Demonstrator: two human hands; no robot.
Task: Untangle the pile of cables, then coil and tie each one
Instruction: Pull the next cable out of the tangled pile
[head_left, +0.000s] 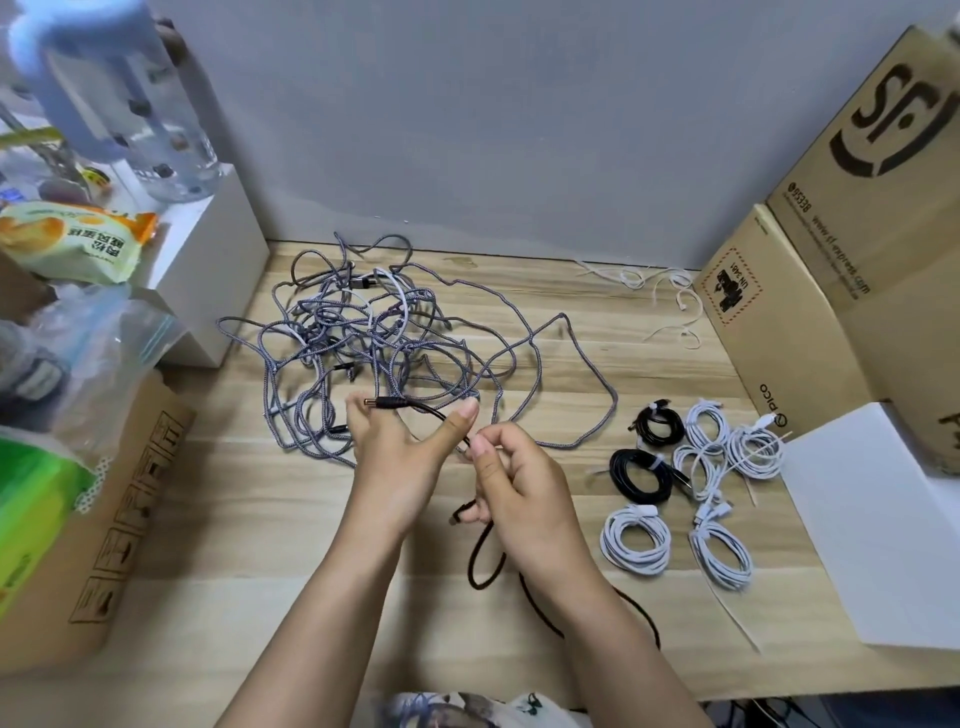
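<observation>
Both hands' fingers (470, 410) pinch black cable (480, 561).

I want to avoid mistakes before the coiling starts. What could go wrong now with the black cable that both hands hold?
1. The black cable trails off the table edge toward the lap; its tail may snag while coiling.
2. The left hand holds the barrel plug right beside the grey tangled pile, so a loop could catch it.
3. The right hand pinches only a thin section, which may slip.
</observation>
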